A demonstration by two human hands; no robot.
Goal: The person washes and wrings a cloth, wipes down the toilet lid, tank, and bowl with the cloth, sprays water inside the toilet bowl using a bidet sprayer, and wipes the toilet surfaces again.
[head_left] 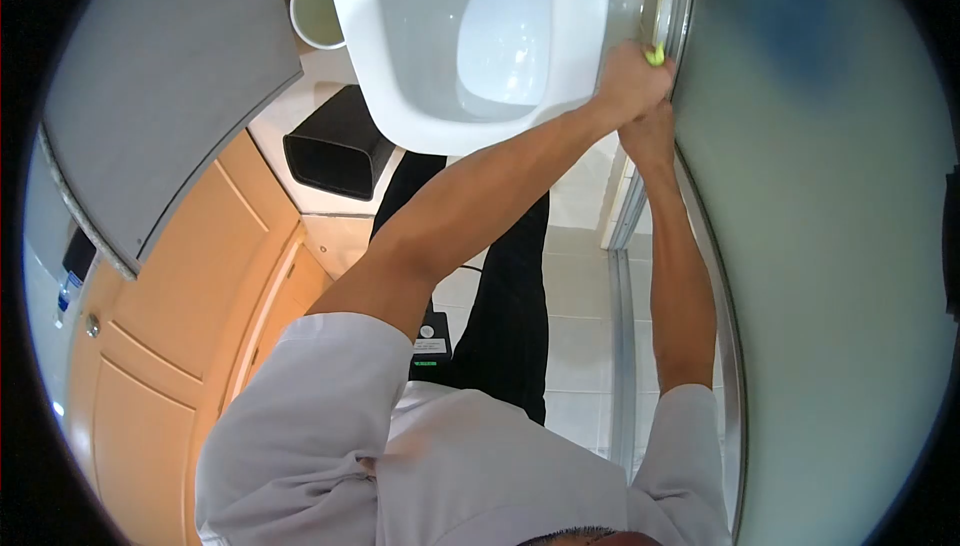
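Observation:
My left hand (632, 83) reaches across to the right, its fingers closed around a small yellow-green thing (655, 55), of which only a bit shows. Directly below it, touching or nearly touching, my right hand (652, 134) is closed beside the metal door frame (684, 6); what it grips, if anything, is hidden. Both hands are just right of the white toilet bowl (400, 116), at the edge of a frosted glass panel (820, 246).
A black bin (342, 146) stands left of the toilet, with a pale round container (318, 8) above it. A grey panel (170, 76) and an orange-brown door (150, 346) are at the left. A metal floor track (622, 346) runs between my legs and right arm.

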